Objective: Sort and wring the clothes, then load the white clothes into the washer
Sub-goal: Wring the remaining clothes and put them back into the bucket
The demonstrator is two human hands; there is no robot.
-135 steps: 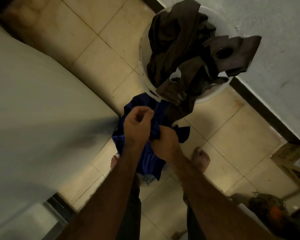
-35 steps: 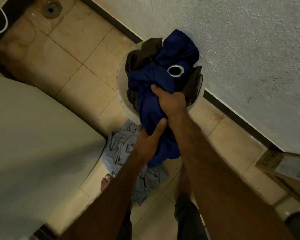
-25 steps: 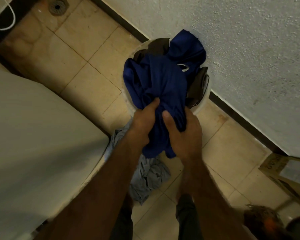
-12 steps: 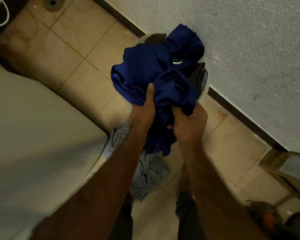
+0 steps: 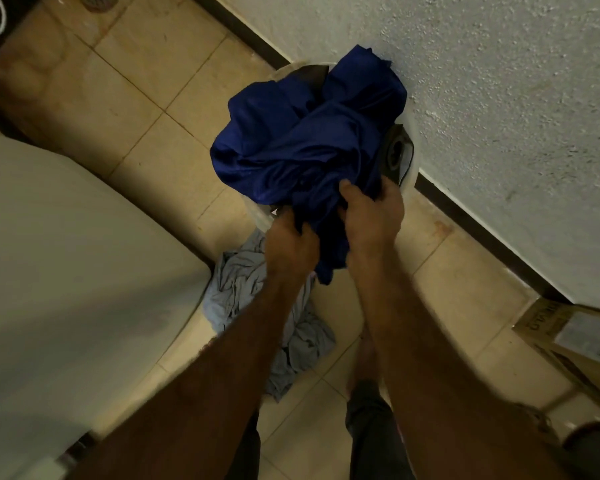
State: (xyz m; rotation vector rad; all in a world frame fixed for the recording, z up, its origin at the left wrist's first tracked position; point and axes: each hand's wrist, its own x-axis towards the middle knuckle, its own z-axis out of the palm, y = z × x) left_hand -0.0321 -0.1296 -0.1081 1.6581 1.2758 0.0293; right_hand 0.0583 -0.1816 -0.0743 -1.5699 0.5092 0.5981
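Blue garment (image 5: 302,140) heaped on white bucket (image 5: 262,214), centre-top of frame | my left hand (image 5: 291,247) and right hand (image 5: 373,216) both clenched on its lower hanging end | pale grey cloth (image 5: 243,292) crumpled on tiled floor (image 5: 118,109) below | washer (image 5: 66,271) at left | cardboard box (image 5: 568,337) lower right

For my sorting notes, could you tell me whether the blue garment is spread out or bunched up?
Bunched up: the blue garment sits crumpled on the bucket, gripped by the left hand and right hand.
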